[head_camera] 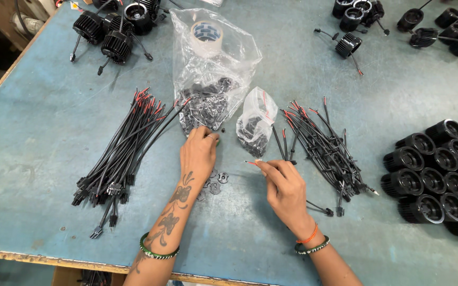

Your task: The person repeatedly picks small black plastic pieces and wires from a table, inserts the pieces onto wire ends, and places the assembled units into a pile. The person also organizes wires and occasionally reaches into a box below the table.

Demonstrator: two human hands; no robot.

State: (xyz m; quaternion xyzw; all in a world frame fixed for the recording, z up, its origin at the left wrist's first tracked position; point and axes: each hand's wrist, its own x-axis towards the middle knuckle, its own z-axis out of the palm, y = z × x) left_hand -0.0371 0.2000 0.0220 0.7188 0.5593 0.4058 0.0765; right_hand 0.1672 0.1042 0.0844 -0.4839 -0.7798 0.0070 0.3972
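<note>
The right hand [284,188] pinches a thin black cable with a red-tipped end [251,163] between thumb and fingers. The short visible length runs roughly level, its long axis left to right, red tip pointing left toward the left hand [198,153]; the rest is hidden under the fingers.

The left hand lies palm down on the worn blue-painted table [43,132], fingers curled at the mouth of the large clear plastic bag of small black parts [210,95]. Whether it grips a part cannot be told. Just below its wrist lie a few small flat round black discs with holes [217,182].

Packages: the large bag sits at centre, crumpled, open end toward the person, with a roll of pale tape [207,33] lying inside its far end. Just to its right stands a smaller clear plastic bag [255,123], knotted into a peak, also holding dark parts.

A thick bundle of black red-tipped cables [123,148] lies left of the hands, running diagonally, red tips away from the person, black plugs toward them. A looser pile of like cables [324,148] lies right of the small bag.

Black ribbed cylindrical housings [441,169] stand packed at the right edge; more, with leads attached, lie at the far left [112,26] and far right [356,21].
</note>
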